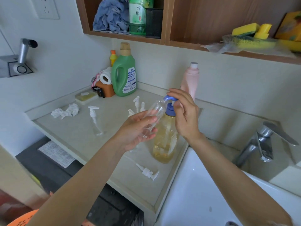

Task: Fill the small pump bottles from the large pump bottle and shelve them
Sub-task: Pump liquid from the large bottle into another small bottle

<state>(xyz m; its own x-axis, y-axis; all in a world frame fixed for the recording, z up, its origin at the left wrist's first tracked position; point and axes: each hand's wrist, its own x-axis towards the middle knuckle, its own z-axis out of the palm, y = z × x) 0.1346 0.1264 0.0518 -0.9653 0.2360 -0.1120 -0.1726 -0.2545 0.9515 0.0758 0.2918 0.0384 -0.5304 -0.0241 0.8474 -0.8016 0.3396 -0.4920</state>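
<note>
Beside the sink, on the counter point(78, 132), my left hand point(136, 131) grips a tilted clear small bottle point(153, 118), mouth at the spout, so my right hand point(184, 115), fingers loosely curved, can press the large pump bottle point(164, 141).

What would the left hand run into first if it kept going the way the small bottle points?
Probably the blue pump head of the large bottle: the left hand tilts the small clear bottle, mouth almost at the spout.

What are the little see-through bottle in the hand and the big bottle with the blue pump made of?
Small clear bottle: probably thin glossy plastic; the hand shows through it. Large bottle of amber liquid: also clear plastic, apparently, the liquid visible inside. Its blue pump head: opaque, smooth plastic.
</note>
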